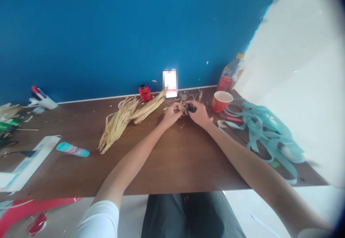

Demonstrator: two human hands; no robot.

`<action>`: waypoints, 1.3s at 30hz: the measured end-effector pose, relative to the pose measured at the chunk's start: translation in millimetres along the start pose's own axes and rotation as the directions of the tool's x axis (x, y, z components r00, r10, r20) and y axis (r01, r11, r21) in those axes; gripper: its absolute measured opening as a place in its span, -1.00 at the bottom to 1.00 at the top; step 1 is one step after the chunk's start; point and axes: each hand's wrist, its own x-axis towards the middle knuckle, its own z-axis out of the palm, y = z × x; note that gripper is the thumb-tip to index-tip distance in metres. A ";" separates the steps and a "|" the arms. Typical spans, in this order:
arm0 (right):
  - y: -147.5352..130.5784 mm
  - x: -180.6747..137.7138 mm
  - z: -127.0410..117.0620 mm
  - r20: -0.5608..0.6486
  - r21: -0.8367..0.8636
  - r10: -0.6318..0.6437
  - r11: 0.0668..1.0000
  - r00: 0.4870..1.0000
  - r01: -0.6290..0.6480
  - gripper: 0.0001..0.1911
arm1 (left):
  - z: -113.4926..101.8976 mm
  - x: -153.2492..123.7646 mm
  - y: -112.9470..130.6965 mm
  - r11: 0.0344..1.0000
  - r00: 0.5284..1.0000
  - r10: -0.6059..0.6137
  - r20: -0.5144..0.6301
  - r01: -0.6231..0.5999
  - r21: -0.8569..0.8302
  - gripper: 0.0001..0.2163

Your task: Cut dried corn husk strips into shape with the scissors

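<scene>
Blue wall (107,36) up top, brown table (172,159) below, loose dry bits (200,94) strewn toward the back. On my feed the left hand (173,115) is pinching a dry scrap (182,108), and the right hand (198,112) is gripping the scissors (188,110) by their dark handles. Key bit from where I sit: the scrap is between the hands, just left of the scissors, whose length points at the wall, leaning slightly left. Left hand's nearer, since it's touching the scrap. Can't make out the scrap's long axis, or whether the blades are apart. Headcount: one scrap, one pair of scissors, two husk bundles (118,124), one red cup (223,105), one bottle (228,77), one blue tube (73,149).
</scene>
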 end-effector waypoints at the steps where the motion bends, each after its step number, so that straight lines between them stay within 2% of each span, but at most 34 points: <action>1: -1.0 -0.4 0.2 0.002 -0.018 -0.006 1.000 1.000 0.006 -0.60 | -0.6 0.7 -1.5 0.999 0.999 0.034 -0.024 -0.033 0.031 -0.80; 5: -5.2 -0.3 2.9 0.027 -0.092 -0.019 0.996 0.999 0.022 -0.58 | -4.9 3.8 -8.7 0.983 0.985 0.146 -0.094 -0.134 0.125 -0.89; 10: -1.4 11.2 10.0 -0.084 -0.022 0.041 0.999 0.996 -0.043 -0.58 | -4.9 5.7 -11.4 0.997 0.988 0.066 -0.138 -0.060 0.046 -0.89; 15: -0.2 29.6 26.8 -0.118 0.178 0.148 0.976 0.982 -0.125 -0.58 | -3.4 4.8 -8.1 0.999 0.993 0.036 -0.115 -0.033 0.030 -0.83; 19: -7.9 34.6 43.4 -0.096 0.430 0.270 0.879 0.958 -0.205 -0.57 | -4.5 5.3 -7.1 1.000 0.990 0.025 -0.137 -0.025 -0.002 -0.84; 21: -10.5 33.9 47.6 -0.086 0.505 0.307 0.833 0.948 -0.224 -0.57 | -5.3 6.3 -7.6 0.999 0.984 0.026 -0.174 -0.031 -0.028 -0.84; 24: -11.0 32.3 49.0 -0.060 0.536 0.307 0.813 0.950 -0.229 -0.58 | -7.0 8.5 -9.4 0.994 0.955 0.037 -0.293 -0.065 -0.088 -0.81; 27: -9.3 31.7 49.2 -0.058 0.469 0.235 0.864 0.970 -0.181 -0.62 | -8.8 10.4 -11.2 0.984 0.924 0.026 -0.381 -0.092 -0.155 -0.76; 34: -6.8 29.5 51.6 -0.074 0.234 0.156 0.963 0.985 -0.135 -0.65 | -9.8 11.2 -8.6 0.942 0.910 -0.038 -0.412 -0.106 -0.320 -0.75; 39: -11.5 24.5 50.3 -0.011 -0.045 0.047 0.998 0.999 -0.047 -0.70 | -11.4 13.9 -4.9 0.849 0.886 -0.148 -0.440 -0.114 -0.516 -0.79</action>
